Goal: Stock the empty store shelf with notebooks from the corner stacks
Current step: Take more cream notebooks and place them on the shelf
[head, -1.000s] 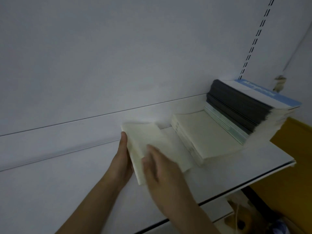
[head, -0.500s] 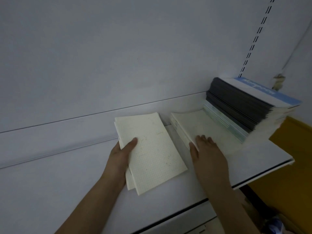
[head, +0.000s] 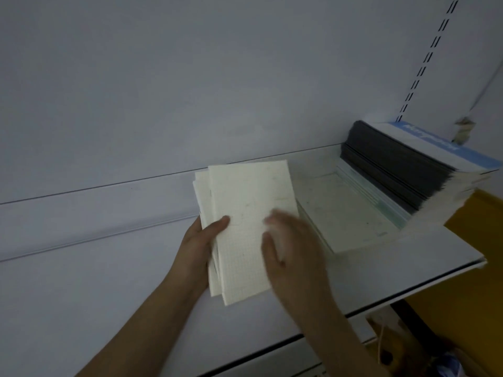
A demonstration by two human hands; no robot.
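Observation:
My left hand (head: pixel 202 242) grips a small pile of cream grid-covered notebooks (head: pixel 245 213) by its left edge, thumb on top, above the white shelf (head: pixel 109 281). My right hand (head: pixel 291 248) lies blurred on the top notebook's right side, fingers spread. To the right a low cream notebook stack (head: pixel 351 213) rests on the shelf. Behind that, in the corner, leans a tall stack (head: pixel 402 170) with dark spines and a blue-and-white top cover.
The shelf's front edge (head: pixel 408 295) runs diagonally at lower right, with another shelf lip below it. A yellow surface (head: pixel 462 268) lies beyond the shelf's right end. A slotted upright (head: pixel 427 61) rises in the back wall's corner.
My right hand came off the low cream stack and moved left onto the pile in my left hand. That pile is now thicker, with one more notebook on top.

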